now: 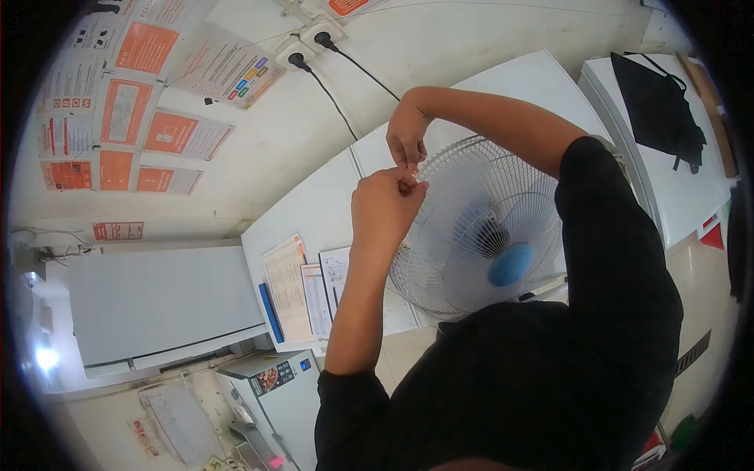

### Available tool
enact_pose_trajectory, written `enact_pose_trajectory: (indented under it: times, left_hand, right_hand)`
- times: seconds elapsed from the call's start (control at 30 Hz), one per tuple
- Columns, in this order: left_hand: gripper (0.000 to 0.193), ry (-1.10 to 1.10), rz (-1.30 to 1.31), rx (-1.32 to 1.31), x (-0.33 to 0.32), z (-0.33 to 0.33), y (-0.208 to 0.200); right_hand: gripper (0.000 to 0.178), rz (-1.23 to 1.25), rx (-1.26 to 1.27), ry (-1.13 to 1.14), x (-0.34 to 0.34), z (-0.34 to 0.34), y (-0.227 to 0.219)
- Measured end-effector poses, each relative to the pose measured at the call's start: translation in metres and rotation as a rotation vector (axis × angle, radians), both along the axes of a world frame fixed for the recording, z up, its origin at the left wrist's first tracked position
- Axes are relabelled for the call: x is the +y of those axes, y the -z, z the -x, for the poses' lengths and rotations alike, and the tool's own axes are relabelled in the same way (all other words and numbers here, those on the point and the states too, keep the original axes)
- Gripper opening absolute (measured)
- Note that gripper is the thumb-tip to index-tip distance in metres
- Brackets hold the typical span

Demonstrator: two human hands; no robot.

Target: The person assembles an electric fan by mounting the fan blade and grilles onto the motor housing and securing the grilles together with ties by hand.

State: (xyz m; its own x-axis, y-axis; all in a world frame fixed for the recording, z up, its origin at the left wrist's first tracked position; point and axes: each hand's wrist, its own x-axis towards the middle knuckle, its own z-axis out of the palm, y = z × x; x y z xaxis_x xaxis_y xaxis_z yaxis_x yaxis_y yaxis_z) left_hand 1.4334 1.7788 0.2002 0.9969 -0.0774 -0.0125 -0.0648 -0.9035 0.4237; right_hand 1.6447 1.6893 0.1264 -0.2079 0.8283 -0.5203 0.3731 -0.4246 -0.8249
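Observation:
A fan with a round wire guard and a blue centre cap is on the white top in front of me. My left hand is closed at the guard's far left edge, thumb and fingertips pinched together. Coming round from the right, my right hand bends down to the same spot with its fingers closed. The fingertips of both hands nearly meet. A small pale bit shows between them; I cannot make out whether it is a clip or part of the guard's rim. The pale fan blades are visible through the wires.
Papers and a blue strip lie left of the fan on the white top. Two black plugs sit in wall sockets, their cords running down behind. A black bag rests on a white surface at the right.

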Motion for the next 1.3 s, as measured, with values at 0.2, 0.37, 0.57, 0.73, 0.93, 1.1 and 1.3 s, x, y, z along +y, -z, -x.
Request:
enact_pose_trajectory:
  times: [0.2, 0.37, 0.57, 0.73, 0.93, 1.1, 1.3]
  left_hand:
    - [0.017, 0.050, -0.156, 0.104, -0.008, -0.015, -0.008]
    - [0.015, 0.056, -0.337, 0.113, -0.015, -0.025, -0.008]
    - [0.017, -0.005, 0.046, 0.031, 0.023, -0.031, 0.003]
    - [0.030, 0.252, 0.429, 0.020, 0.048, -0.030, 0.044]
    - [0.024, 0.282, 0.371, -0.143, 0.046, -0.035, 0.058]
    - [0.020, 0.347, 0.321, -0.143, 0.051, -0.042, 0.061]
    - [0.019, 0.390, 0.290, -0.159, 0.051, -0.039, 0.057]
  right_hand:
    - [0.018, 0.002, -0.020, 0.020, -0.001, 0.004, -0.004]
    - [0.021, -0.011, 0.011, -0.010, -0.001, -0.001, 0.002]
    - [0.024, -0.006, 0.057, 0.073, -0.006, -0.005, 0.013]
    - [0.022, -0.024, 0.069, 0.047, -0.007, -0.005, 0.010]
    - [0.025, 0.030, 0.206, 0.050, -0.007, -0.004, 0.013]
    - [0.027, 0.063, 0.214, 0.077, -0.005, -0.006, 0.018]
    - [0.024, 0.090, 0.203, 0.084, -0.005, -0.003, 0.019]
